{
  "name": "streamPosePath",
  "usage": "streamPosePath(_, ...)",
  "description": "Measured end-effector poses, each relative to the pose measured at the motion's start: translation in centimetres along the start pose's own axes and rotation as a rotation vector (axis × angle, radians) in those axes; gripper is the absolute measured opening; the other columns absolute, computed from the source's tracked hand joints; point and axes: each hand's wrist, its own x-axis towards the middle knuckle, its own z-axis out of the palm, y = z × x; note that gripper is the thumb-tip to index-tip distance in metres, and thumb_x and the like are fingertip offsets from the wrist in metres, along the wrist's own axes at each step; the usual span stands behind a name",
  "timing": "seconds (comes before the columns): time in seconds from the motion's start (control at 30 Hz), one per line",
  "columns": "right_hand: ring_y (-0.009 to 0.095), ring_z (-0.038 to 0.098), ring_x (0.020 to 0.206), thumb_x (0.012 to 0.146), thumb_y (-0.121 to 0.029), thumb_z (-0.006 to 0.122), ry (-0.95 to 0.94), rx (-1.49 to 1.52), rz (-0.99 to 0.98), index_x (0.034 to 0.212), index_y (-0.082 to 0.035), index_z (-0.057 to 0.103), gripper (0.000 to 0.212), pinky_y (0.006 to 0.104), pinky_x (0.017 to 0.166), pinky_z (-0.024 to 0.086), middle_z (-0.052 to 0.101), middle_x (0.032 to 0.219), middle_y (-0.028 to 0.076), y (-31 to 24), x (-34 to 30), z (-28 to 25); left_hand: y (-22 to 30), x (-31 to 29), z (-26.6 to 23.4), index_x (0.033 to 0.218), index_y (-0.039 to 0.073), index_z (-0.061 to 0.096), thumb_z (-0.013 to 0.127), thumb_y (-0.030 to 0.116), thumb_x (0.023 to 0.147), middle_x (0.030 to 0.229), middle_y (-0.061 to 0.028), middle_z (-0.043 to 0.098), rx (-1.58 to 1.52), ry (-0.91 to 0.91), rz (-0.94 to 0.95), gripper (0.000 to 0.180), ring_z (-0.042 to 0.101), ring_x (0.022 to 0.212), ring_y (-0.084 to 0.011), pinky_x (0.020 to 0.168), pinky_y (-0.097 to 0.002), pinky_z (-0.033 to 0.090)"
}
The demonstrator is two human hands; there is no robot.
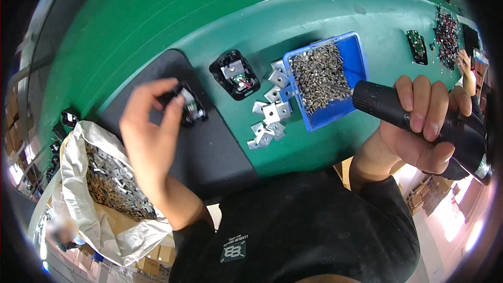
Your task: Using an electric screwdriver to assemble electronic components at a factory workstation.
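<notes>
The right grip [408, 141] is clamped around one black driver [382, 102], whose bit points left over the screws. The left grip [149, 131] is at one black housing [195, 109], which sits just beyond and to the right of its fingertips; thumb and forefinger curve toward each other, but blur hides whether they pinch anything.

Left of the left grip, one white sack [76, 173] gapes open, full of uncounted metal clips [118, 188]. Under the left grip lies one dark mat [209, 152]; its right edge slants toward the person, and the green surface [298, 152] gives open room from there to below the tray.

Between the grips lie about a dozen overlapping metal plates [271, 112], crowding the left edge of one blue tray [353, 63]. Its screws [317, 76] are too many to count.

Beyond the left grip, to its right, rests a second black housing [233, 83]. Farthest, beyond the right grip, are one housing with a green board [416, 47], one wire heap [446, 39] and a co-worker's hand [464, 63].
</notes>
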Motion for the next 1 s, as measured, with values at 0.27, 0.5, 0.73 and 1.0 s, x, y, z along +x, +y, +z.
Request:
streamPosePath(0.27,0.006,0.048,0.067,0.071,-0.02,0.075,0.037,0.061,-0.024,0.11,-0.018,0.051,0.045,0.0255,0.073,0.035,0.053,0.07,-0.008,-1.3,-0.6,1.7,2.3,-3.0,0.9,0.108,0.0,0.062,0.069,0.004,0.069,0.106,-0.0136,0.063,-0.06,0.23,0.311,0.04,0.06,0.096,-0.0327,0.087,-0.0392,0.046)
streamPosePath(0.5,0.006,0.05,0.067,0.069,-0.02,0.077,0.052,0.073,-0.057,0.108,-0.016,0.053,0.046,0.0246,0.075,0.038,0.055,0.069,-0.008,-2.1,-1.2,2.4,7.1,-2.4,6.6,0.083,0.007,0.066,0.079,0.012,0.063,0.08,-0.0045,0.062,-0.136,-0.052,0.671,0.024,0.059,0.068,-0.0213,0.063,-0.0322,0.043)
streamPosePath(0.73,0.006,0.053,0.067,0.069,-0.019,0.078,0.013,0.082,-0.041,0.109,-0.014,0.053,0.048,0.0243,0.075,0.039,0.057,0.07,-0.008,-2.8,-1.4,2.3,8.1,-1.4,10.2,0.082,0.006,0.069,0.079,0.012,0.06,0.078,-0.0019,0.063,-0.181,0.038,0.81,0.024,0.058,0.067,-0.0163,0.062,-0.0286,0.041)
streamPosePath(1.0,0.005,0.054,0.067,0.066,-0.016,0.08,0.058,0.151,-0.088,0.106,-0.011,0.054,0.048,0.0221,0.074,0.042,0.057,0.068,-0.007,-2.8,-1.4,1.9,7.5,-0.6,10.8,0.086,0.006,0.071,0.079,0.013,0.06,0.078,-0.0017,0.066,-0.263,0.051,0.81,0.027,0.059,0.067,-0.0155,0.062,-0.028,0.041)
